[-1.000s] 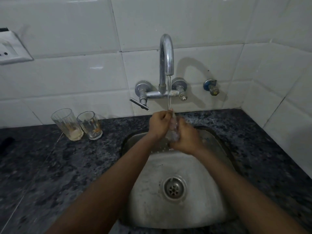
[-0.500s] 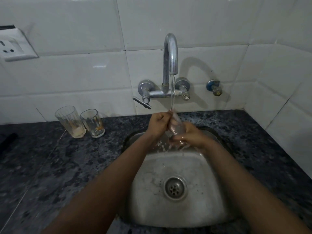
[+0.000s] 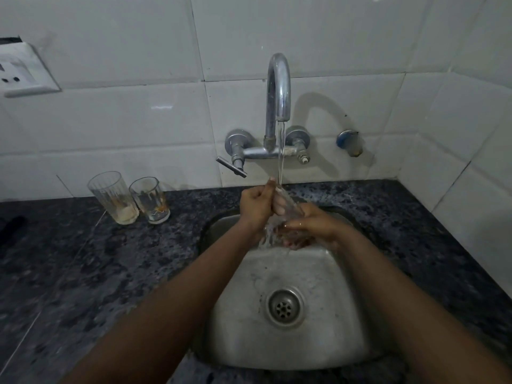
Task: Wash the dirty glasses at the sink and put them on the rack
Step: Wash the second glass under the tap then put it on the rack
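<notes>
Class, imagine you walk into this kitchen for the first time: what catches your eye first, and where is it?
At centre, water runs from the curved tap onto a clear glass held by the left hand and right hand over the steel sink. On the dark counter to the left stand two dirty glasses, side by side near the wall.

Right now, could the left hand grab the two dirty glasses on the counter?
Probably yes, but not this second. The left hand is busy holding the glass under the tap with the right hand. The two dirty glasses stand to its left on the counter, with nothing between.
</notes>
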Demonstrator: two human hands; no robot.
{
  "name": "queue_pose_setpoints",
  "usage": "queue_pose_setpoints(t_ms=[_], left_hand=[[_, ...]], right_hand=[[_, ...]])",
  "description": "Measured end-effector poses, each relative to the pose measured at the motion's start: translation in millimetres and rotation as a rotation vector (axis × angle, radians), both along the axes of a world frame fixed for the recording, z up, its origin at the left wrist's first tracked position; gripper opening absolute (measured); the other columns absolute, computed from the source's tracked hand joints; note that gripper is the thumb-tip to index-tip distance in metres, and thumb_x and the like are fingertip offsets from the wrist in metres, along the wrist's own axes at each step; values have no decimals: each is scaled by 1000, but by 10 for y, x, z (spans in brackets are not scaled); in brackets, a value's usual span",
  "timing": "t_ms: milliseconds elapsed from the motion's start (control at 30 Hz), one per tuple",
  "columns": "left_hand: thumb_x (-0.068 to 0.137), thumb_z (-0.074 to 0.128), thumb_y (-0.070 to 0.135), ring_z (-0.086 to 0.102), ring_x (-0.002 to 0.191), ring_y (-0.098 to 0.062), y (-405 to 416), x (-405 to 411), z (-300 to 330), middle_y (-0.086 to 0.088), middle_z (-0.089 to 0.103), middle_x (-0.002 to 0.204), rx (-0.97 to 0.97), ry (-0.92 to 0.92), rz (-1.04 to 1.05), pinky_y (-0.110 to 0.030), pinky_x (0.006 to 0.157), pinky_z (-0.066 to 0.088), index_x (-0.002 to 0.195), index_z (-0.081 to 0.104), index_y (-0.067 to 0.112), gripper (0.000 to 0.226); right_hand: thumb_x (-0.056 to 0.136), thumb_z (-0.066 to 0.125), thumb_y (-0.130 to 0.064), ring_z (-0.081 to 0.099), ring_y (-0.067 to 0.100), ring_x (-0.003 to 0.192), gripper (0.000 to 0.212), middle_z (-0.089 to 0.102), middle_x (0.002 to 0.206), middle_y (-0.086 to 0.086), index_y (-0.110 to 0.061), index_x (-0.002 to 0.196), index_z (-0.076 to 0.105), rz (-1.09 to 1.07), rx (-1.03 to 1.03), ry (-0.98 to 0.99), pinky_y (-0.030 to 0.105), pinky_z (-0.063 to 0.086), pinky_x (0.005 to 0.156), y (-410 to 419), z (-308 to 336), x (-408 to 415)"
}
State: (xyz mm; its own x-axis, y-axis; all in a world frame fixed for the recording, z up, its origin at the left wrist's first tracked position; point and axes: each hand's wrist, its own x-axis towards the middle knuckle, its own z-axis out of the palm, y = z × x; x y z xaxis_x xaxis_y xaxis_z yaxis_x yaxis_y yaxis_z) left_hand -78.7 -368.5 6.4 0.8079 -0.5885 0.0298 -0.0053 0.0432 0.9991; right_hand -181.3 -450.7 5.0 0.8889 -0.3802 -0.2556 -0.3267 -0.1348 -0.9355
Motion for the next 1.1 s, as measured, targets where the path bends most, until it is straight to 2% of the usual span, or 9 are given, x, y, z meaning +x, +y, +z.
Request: queue_pose_setpoints(t_ms=[100, 233, 533, 633, 733, 833, 900, 1000, 1100], left_hand=[[95, 47, 31, 58, 46, -12, 41, -14, -25, -3, 62, 48, -86, 18, -60, -21, 55, 51, 60, 62, 4, 46], [97, 39, 33, 65, 83, -19, 76, 50, 44, -8, 69, 88, -150, 120, -83, -36, 81, 53, 93, 67, 12, 35], [98, 38, 24, 65, 70, -11, 149, 193, -5, 1, 70, 79, -179, 236, -55, -27, 68, 50, 85, 63, 15, 29], [97, 39, 23, 65, 75, -11, 166, 222, -65, 2, 71, 81, -91, 219, -85, -26, 71, 50, 86, 65, 15, 29], [97, 40, 23, 62, 82, -17, 174, 242, -156, -5, 69, 90, 25, 203, -123, -28, 74, 47, 93, 67, 10, 30], [96, 42, 19, 63, 76, -21, 191, 196, -251, -11, 69, 86, 105, 178, -140, -23, 65, 51, 98, 67, 2, 31], [96, 44, 18, 62, 71, -17, 183, 137, -279, -10, 67, 83, 155, 157, -138, -21, 59, 51, 102, 66, 1, 28], [95, 45, 21, 63, 78, -18, 130, 50, -298, -10, 67, 88, 154, 165, -134, -26, 69, 52, 101, 65, 5, 25], [95, 45, 24, 63, 95, -23, 61, -51, -341, -11, 66, 102, 116, 76, -41, -34, 83, 51, 105, 63, 10, 25]], right_hand=[[70, 75, -5, 68, 22, 74, 19, 73, 79, 3, -14, 86, 68, -40, -12, -42, 41, 54, 76, -129, -87, 18], [53, 87, -15, 65, 23, 93, 55, 70, 99, 4, -14, 104, 65, -158, -271, -82, 43, 54, 86, -196, -143, 101], [43, 90, -5, 63, 21, 98, 71, 66, 104, 2, -15, 106, 58, -268, -405, -197, 35, 54, 83, -103, -214, 284], [55, 87, -5, 61, 22, 105, 79, 60, 118, 5, -17, 120, 44, -225, -137, -213, 36, 54, 84, -75, -247, 247], [76, 74, -29, 59, 18, 101, 76, 54, 121, 3, -22, 133, 24, -204, 85, -117, 36, 54, 81, -5, -319, 223], [87, 56, -46, 63, 20, 76, 39, 68, 90, 4, -18, 113, 47, -328, 348, -38, 36, 54, 68, 91, -418, 307], [88, 48, -55, 62, 19, 55, 42, 69, 62, 4, -16, 96, 61, -373, 498, 23, 27, 50, 53, 101, -473, 368], [90, 41, -58, 64, 15, 48, 53, 69, 57, 5, -15, 76, 68, -461, 845, -2, 21, 52, 46, 86, -500, 445], [91, 34, -59, 68, 22, 59, 60, 70, 65, 14, -6, 89, 62, -506, 1019, -60, 27, 55, 48, 79, -475, 493]])
